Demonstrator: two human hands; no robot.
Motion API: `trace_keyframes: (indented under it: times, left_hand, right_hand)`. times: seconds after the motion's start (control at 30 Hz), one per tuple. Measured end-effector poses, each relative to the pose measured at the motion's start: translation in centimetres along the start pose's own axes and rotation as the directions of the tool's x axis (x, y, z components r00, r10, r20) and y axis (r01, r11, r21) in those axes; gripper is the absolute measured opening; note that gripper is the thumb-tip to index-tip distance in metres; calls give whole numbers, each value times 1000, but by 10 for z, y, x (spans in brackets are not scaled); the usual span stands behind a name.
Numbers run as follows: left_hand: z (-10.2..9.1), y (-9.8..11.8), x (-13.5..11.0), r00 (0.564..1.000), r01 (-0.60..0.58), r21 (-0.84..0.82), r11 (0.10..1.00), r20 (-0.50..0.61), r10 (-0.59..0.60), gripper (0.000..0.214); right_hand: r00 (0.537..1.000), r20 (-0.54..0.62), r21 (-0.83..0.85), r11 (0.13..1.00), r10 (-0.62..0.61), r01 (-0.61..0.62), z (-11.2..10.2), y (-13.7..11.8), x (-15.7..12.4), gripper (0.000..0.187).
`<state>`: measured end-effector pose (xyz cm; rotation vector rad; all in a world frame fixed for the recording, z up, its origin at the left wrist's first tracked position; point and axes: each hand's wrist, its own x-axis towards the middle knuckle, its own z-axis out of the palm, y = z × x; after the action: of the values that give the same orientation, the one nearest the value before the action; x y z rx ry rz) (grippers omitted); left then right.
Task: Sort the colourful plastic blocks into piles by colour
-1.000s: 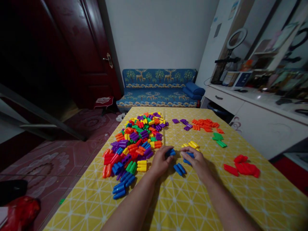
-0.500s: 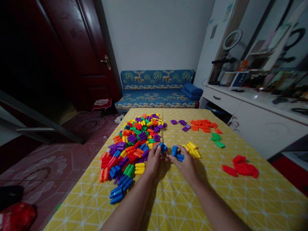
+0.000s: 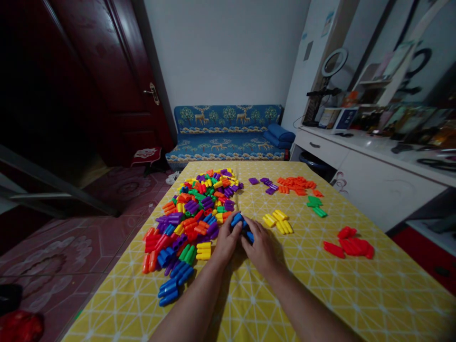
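Note:
My left hand [image 3: 226, 241] and my right hand [image 3: 261, 247] meet at the middle of the yellow tablecloth [image 3: 270, 294], fingers curled round blue plastic blocks [image 3: 239, 222] pressed together between them. A big mixed pile of coloured blocks [image 3: 194, 213] lies just left of my hands. Small sorted groups lie to the right: yellow blocks [image 3: 278, 221], green blocks [image 3: 315, 205], orange blocks [image 3: 297, 184], purple blocks [image 3: 263, 182] and red blocks [image 3: 351, 243].
A blue patterned sofa [image 3: 228, 130] stands beyond the table's far end. A white counter [image 3: 374, 161] with clutter and a ring light [image 3: 333, 61] runs along the right. A dark wooden door [image 3: 131, 90] is at the left, above a tiled floor [image 3: 71, 237].
My hands came together from a little apart, bringing the blue blocks they held into one cluster. The loose blue blocks on the cloth are no longer seen. The view shifted slightly.

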<state>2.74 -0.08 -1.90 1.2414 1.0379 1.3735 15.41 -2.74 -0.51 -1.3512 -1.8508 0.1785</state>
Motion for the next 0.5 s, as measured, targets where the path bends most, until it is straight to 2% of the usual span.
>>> trace_keyframes:
  times: [0.1,0.23,0.33,0.5]
  left_hand:
    - [-1,0,2,997,-8,11,1000,-75,9,42]
    - [0,0,5,990,-53,14,999,-131,54,43]
    - [1,0,5,992,-71,16,997,-102,72,43]
    - [1,4,-1,992,-121,33,992,24,121,45]
  right_hand:
    - [999,-30,131,991,12,-7,-2,0,0,38]
    - [993,-52,261,961,104,-87,-3,4,0,30]
    - [990,-27,296,947,141,-127,-3,5,0,27]
    - [987,-1,326,933,163,-154,-2,6,-1,29]
